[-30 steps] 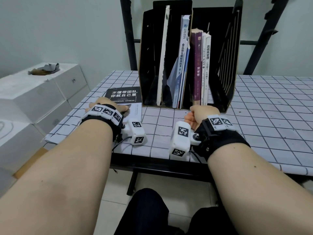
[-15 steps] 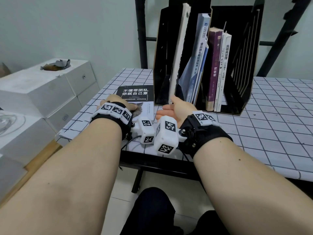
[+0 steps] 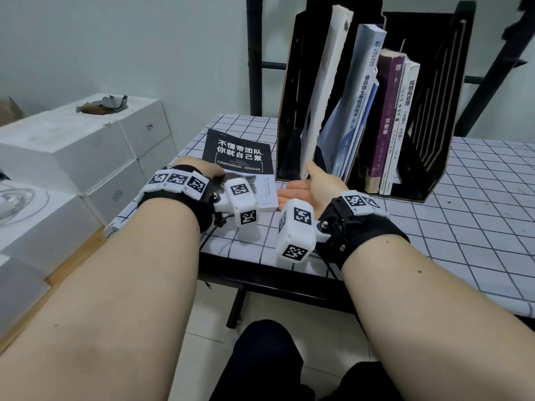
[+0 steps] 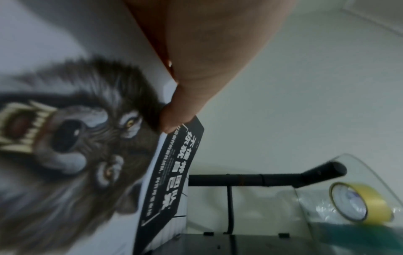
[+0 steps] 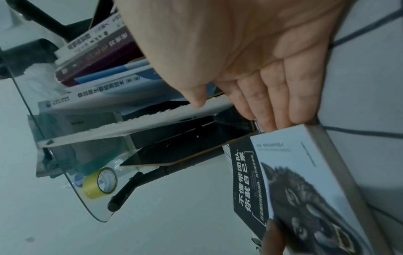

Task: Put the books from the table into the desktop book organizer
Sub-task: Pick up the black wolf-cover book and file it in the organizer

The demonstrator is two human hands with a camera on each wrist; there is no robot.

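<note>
A book (image 3: 240, 157) with a black title band and a wolf picture lies on the checked tablecloth, left of the black organizer (image 3: 434, 175). My left hand (image 3: 199, 170) grips its left edge, with the thumb (image 4: 172, 124) pressed on the cover (image 4: 65, 138). My right hand (image 3: 309, 188) is open beside the book's right edge, palm turned left. Its straight fingertips (image 5: 283, 120) touch the book's near corner (image 5: 305, 172). Several books (image 3: 385, 120) stand in the organizer, some leaning.
White boxes (image 3: 72, 157) are stacked left of the table (image 3: 463, 227). A black metal frame (image 3: 254, 53) rises behind the organizer. A roll of yellow tape (image 5: 100, 182) lies on a glass shelf beyond the table.
My right hand has gone from a curled fist in front of the organizer to the left and opened against the book's right edge. My left hand stays on the book. The view has moved closer.
</note>
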